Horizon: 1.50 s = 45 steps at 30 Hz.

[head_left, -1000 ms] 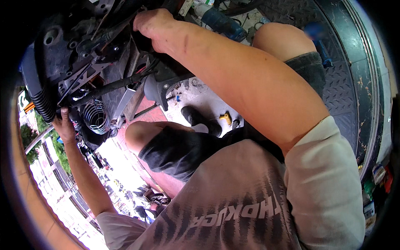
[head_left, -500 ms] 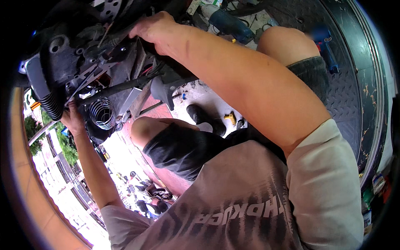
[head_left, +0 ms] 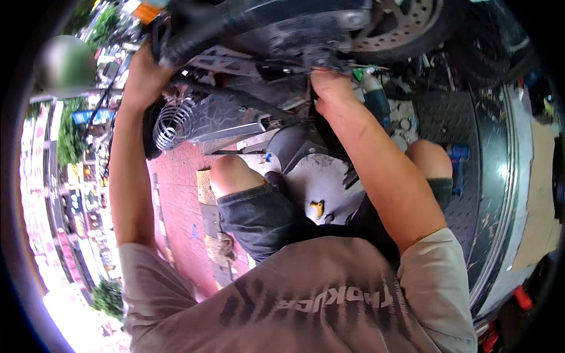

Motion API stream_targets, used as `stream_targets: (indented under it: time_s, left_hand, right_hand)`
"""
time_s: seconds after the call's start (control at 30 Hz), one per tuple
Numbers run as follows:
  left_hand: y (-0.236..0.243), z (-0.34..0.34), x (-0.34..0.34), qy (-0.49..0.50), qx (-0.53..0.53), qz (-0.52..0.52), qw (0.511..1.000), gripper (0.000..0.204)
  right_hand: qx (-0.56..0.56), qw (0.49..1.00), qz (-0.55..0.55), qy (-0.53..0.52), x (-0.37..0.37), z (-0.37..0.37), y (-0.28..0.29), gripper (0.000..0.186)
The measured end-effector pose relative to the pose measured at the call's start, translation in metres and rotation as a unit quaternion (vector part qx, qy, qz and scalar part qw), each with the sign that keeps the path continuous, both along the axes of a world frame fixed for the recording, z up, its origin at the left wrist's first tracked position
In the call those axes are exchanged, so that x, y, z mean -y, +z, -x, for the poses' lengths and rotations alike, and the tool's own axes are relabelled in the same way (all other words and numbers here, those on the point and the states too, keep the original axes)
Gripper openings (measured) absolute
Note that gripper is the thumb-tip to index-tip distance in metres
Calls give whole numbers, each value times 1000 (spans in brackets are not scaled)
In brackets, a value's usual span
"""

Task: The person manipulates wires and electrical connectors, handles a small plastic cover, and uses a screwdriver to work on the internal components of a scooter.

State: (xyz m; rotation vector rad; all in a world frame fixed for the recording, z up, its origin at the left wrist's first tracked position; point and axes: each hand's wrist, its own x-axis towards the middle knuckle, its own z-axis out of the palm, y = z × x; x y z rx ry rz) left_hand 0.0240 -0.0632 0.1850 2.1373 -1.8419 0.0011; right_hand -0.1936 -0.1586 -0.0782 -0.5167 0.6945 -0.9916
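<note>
A dark motorbike or scooter (head_left: 282, 29) fills the top of the view, with a drilled brake disc (head_left: 406, 29) at its wheel. My left hand (head_left: 145, 75) is up against a thick dark tube-like part (head_left: 206, 36) at the upper left; its fingers are hidden behind that part. Below the axle area, my right hand (head_left: 332, 84) reaches up to the dark underside near a metal hub (head_left: 321, 56), its fingertips out of sight. Beside my left forearm hangs a silver coil (head_left: 174, 123). A grey-black curved panel (head_left: 291, 147) sits low between my arms.
A yellow tool (head_left: 318, 208) lies on the pale floor near my feet. Right of my knee is a blue tool (head_left: 459, 167) on the dark studded mat (head_left: 441, 117). A dark bottle (head_left: 375, 100) stands behind my right hand. Red paving (head_left: 179, 200) spreads at left.
The view has swung, bringing the brake disc and wheel into sight. My left hand has moved from the ribbed rubber boot's lower end up along the dark part. My right hand remains at the underside.
</note>
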Motion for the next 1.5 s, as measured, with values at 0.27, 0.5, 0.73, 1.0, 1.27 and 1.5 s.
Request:
stream_targets:
  time_s: [0.27,0.5,0.73,1.0,1.27,1.5]
  left_hand:
    - [-4,-1,-2,-37,159,64,984,86]
    - [-12,-11,-2,-60,210,116,969,90]
    - [0,15,-6,28,163,48,985,68]
    - [8,23,-6,-6,201,79,976,71]
    - [7,20,-7,-6,163,74,984,71]
    - [8,21,-7,3,169,61,984,77]
  right_hand:
    - [53,989,-128,50,-1,19,32,33]
    - [91,989,-112,43,3,11,11,28]
    - [86,991,-93,34,10,9,-4,28]
    - [76,991,-105,28,11,6,-12,27]
    - [62,990,-115,46,8,9,-4,26]
    - [92,988,-103,73,6,11,4,28]
